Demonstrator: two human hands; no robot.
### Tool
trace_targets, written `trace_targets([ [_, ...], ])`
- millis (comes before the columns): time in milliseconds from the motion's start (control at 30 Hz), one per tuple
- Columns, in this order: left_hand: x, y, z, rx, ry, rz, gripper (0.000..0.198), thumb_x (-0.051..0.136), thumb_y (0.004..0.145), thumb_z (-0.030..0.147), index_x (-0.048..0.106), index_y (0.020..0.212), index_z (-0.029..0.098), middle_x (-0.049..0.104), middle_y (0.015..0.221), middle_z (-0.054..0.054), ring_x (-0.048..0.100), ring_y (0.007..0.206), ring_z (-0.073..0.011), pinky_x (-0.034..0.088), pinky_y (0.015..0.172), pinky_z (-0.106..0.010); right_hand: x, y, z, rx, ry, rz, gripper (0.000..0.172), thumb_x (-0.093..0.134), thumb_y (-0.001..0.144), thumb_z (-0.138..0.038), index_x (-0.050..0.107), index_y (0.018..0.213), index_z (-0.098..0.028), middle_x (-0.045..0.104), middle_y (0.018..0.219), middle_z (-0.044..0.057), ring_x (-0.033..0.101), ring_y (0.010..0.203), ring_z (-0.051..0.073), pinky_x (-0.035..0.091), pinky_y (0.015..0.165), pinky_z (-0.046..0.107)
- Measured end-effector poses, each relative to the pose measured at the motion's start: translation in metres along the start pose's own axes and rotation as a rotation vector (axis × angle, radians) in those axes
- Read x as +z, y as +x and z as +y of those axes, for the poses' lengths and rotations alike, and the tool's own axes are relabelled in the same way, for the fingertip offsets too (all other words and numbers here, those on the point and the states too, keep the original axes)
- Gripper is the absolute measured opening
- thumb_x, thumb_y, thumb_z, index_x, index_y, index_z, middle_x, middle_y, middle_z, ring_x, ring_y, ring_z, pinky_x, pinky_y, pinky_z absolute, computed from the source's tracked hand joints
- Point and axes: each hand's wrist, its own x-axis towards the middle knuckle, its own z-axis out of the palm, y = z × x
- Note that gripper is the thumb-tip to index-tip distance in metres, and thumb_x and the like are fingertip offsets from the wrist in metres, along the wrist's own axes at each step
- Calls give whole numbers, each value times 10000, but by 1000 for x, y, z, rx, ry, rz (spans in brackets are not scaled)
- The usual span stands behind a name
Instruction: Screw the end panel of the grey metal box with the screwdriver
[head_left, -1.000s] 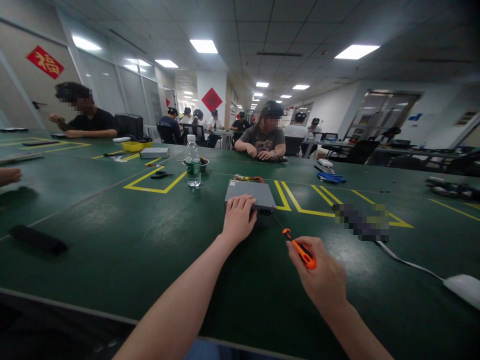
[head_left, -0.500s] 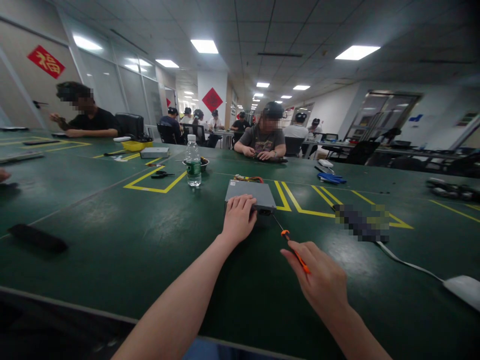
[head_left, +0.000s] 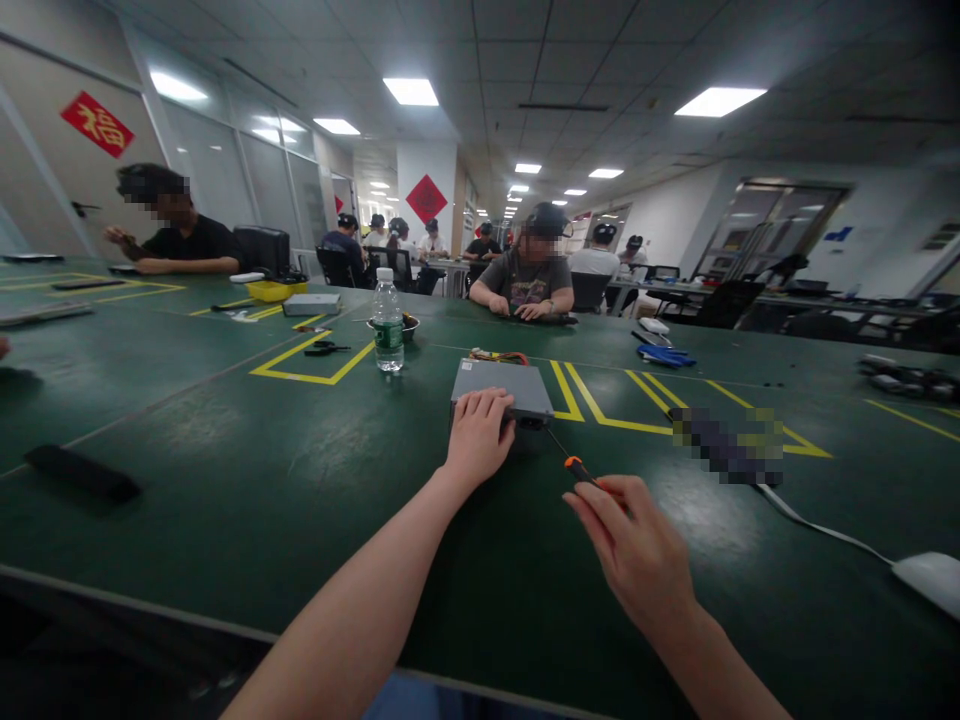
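In the right hand's (head_left: 637,535) clasp, an orange-and-black screwdriver (head_left: 575,467) was rolled, apparently working the grey metal box (head_left: 499,376) clamped by the left hand (head_left: 480,435).

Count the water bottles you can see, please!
1: the bottle stands on the green table, left of the grey box under the left hand. More may be hidden.

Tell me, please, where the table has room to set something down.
Free: between the black object and left hand, nearer than the bottle; and between the right hand and white cord. Crowded: around the box, with the left hand on it and the screwdriver by its near edge; by the bottle and bowl.
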Motion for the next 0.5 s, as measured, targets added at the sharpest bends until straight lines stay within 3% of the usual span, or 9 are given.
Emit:
trace_targets([
  [167,0,0,0,-3,11,-7,267,471,830,234,486,1096,228,541,1193,-40,431,1158,-210,274,1020,-402,0,-2,-5,26,80,-23,145,447,857,-210,521,943,-119,488,978,146,552,808,187,495,630,290],
  [333,1,0,0,-8,12,0,268,480,824,231,496,1091,224,545,1193,-40,431,1156,-211,279,1015,-405,2,-1,0,-67,-1,32,128,481,860,-173,557,963,-173,560,915,89,557,729,153,467,616,265],
  [500,1,0,-1,-2,15,7,268,488,818,227,502,1085,225,547,1193,-36,437,1149,-209,288,1010,-398,2,2,-1,-1,62,44,127,508,844,-215,541,948,-148,515,971,128,549,760,176,480,634,310],
])
